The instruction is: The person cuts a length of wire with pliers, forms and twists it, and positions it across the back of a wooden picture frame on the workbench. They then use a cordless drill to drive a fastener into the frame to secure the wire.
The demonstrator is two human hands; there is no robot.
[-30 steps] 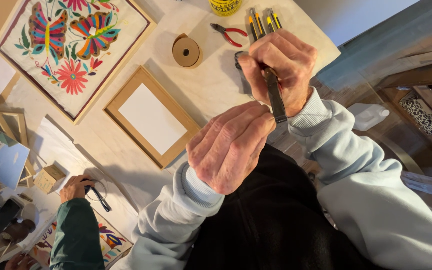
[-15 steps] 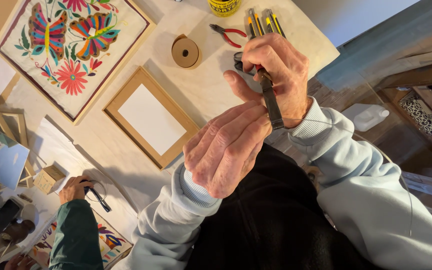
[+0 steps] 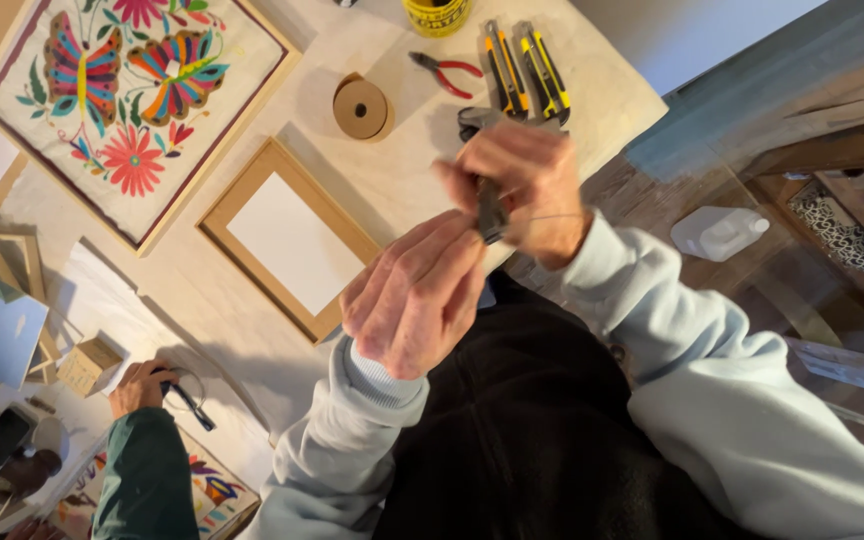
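Note:
My right hand (image 3: 537, 180) is raised over the table edge, blurred, and closed around a narrow dark tool (image 3: 492, 208). A thin wire (image 3: 552, 216) runs sideways from the tool across that hand. My left hand (image 3: 412, 300) is just below, its fingers curled and its fingertips pinching the tool's lower end. Both sleeves are pale blue over a black top. Directly behind my hands on the pale table (image 3: 392, 190) lies an empty wooden frame (image 3: 287, 240) with a white centre.
A framed butterfly-and-flower embroidery (image 3: 132, 100) lies at top left beside a brown tape roll (image 3: 360, 106). Red pliers (image 3: 447, 70), yellow-handled cutters (image 3: 527, 75) and a yellow tin (image 3: 437, 14) sit at the top. Another person's hand (image 3: 140, 386), green-sleeved, holds a dark tool at lower left.
My right hand has shifted left and blurred with the tool. The tool now shows shorter between my two hands. My left hand has closed in on its lower end.

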